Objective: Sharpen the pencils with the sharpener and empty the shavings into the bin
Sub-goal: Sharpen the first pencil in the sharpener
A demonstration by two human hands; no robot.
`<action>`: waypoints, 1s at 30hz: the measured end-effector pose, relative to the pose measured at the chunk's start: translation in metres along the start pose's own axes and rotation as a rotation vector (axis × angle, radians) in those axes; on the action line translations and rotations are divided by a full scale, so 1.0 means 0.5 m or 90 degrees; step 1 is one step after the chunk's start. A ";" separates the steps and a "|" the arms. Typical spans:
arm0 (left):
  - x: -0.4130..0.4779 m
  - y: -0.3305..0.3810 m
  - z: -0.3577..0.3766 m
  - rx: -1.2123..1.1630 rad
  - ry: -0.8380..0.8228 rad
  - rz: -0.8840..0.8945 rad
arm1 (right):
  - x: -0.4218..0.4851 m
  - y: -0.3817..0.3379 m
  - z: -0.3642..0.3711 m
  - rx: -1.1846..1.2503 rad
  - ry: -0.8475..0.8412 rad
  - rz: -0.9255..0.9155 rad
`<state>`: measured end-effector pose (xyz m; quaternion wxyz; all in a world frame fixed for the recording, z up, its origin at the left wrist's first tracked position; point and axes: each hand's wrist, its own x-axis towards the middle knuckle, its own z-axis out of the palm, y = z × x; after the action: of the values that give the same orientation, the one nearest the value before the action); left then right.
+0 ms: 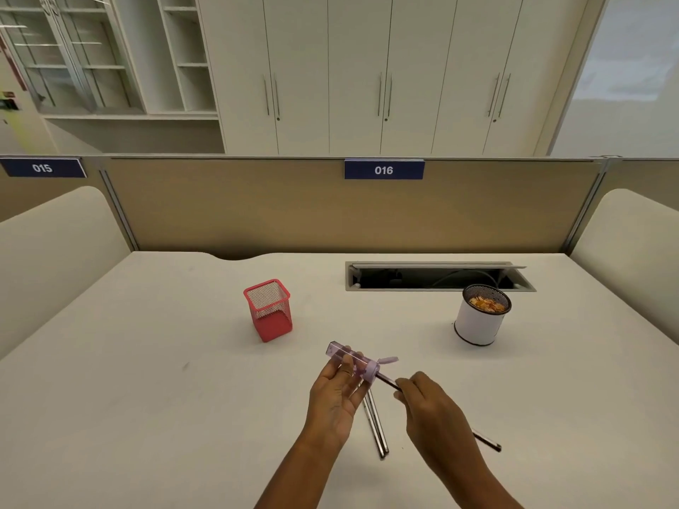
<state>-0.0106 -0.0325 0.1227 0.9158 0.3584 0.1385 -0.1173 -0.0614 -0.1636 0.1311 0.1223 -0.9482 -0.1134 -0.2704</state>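
Note:
My left hand grips a long, clear purple sharpener above the desk, its lilac cap end pointing right with a small flap open. My right hand pinches a dark pencil whose tip sits in the sharpener's cap; the pencil's back end sticks out behind the hand at the lower right. Two more dark pencils lie side by side on the desk between my hands. A white round bin with a mesh rim stands at the right, with orange shavings inside.
A red mesh square pencil cup stands left of centre on the white desk. An open cable slot runs along the back right. A tan partition walls off the desk's far edge.

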 end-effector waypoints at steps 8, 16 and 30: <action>0.001 -0.006 -0.009 0.076 -0.009 -0.007 | 0.029 0.030 -0.024 0.995 -0.451 0.783; -0.002 -0.018 -0.022 0.070 0.004 -0.025 | 0.031 -0.003 -0.016 0.586 -0.349 0.499; -0.009 -0.023 -0.002 0.045 0.000 -0.005 | 0.014 -0.012 0.004 0.376 -0.178 0.357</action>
<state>-0.0186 -0.0395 0.1164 0.9021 0.3900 0.1352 -0.1258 -0.0564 -0.1562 0.1340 0.4407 -0.8941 0.0603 -0.0514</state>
